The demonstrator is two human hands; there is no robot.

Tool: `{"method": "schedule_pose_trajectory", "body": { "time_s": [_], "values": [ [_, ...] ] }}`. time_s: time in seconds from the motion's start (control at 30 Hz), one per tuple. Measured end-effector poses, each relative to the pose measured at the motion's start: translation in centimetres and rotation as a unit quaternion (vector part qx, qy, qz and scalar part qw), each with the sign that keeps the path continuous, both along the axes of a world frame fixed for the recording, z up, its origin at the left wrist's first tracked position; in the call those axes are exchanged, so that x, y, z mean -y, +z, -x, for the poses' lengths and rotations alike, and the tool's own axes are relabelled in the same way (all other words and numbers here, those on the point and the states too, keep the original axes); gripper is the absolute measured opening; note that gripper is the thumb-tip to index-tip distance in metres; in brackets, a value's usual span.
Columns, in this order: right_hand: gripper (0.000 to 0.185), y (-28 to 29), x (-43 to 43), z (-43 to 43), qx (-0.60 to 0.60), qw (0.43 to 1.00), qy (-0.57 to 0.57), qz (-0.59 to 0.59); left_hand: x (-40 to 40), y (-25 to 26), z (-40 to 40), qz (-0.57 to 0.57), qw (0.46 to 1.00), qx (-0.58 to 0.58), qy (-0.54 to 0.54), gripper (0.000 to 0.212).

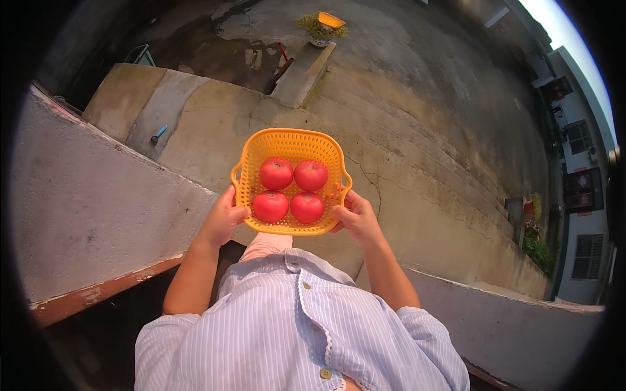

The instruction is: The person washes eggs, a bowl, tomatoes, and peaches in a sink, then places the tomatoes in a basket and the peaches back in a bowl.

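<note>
A yellow perforated plastic basket (pixel 292 141) is held up in front of my body. Inside it sit several red tomatoes (pixel 276 173) in two rows, stem ends up. My left hand (pixel 224 213) grips the basket's left side below the loop handle, thumb over the rim. On the opposite side, my right hand (pixel 359 215) holds the rim near the right handle in the same way. The fingers under the basket are mostly hidden.
A concrete landing (pixel 215 122) leads to steps (pixel 411 141) on the right. White walls (pixel 107 195) flank me. A blue-handled tool (pixel 159 134) lies at the left. Ahead, a potted plant (pixel 321 34) stands at the end of a low ledge (pixel 303 78). Cracks cross the concrete.
</note>
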State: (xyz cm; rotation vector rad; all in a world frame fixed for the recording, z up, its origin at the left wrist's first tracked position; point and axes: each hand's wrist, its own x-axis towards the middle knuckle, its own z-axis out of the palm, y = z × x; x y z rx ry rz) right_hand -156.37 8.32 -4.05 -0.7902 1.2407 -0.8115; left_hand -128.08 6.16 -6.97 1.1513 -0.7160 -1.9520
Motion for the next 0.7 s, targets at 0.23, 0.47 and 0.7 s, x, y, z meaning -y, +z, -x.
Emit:
{"method": "schedule_pose_trajectory", "body": {
  "time_s": [0.23,0.47,0.7],
  "values": [
    [0.041,-3.2,10.6,3.0,0.004,1.000,0.016,-0.005,9.2,-1.7,3.2,0.023,0.999,0.033,0.027,0.064],
    [0.041,-7.0,18.7,2.3,0.022,0.998,0.064,-0.010,14.6,-3.7,3.1,0.015,0.994,0.071,0.078,0.057],
    [0.040,-6.6,25.0,4.1,0.053,0.988,0.140,-0.036,17.0,-2.5,4.9,0.002,0.987,0.102,0.120,0.062]
  ]
}}
